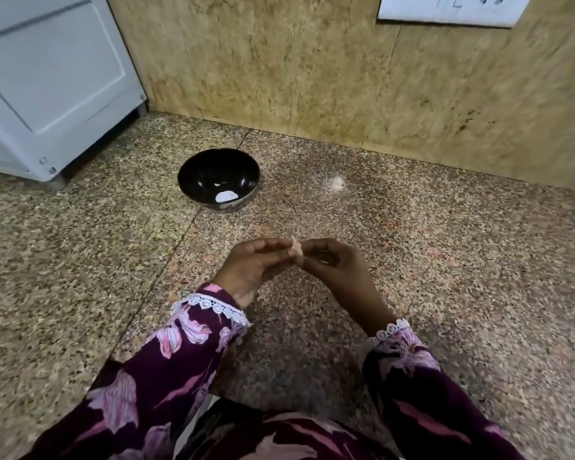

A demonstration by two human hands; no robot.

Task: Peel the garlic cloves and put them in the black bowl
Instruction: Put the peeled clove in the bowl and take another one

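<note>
- Together, the left hand (253,267) and right hand (332,265) meet fingertip to fingertip above the counter, both pinching one small pale garlic clove (295,250) between them.
- At eleven o'clock from the hands, well apart, the round glossy black bowl (193,174) sits on the speckled granite counter (445,260), holding a pale peeled piece (225,196).
- At one o'clock lies a faint whitish scrap of garlic skin (335,182).
- At ten o'clock stands a white appliance (47,84).

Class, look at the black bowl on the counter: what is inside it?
Inside the black bowl lies one pale peeled garlic clove and a small pale scrap. The near wall hides nothing more that I can tell.
</note>
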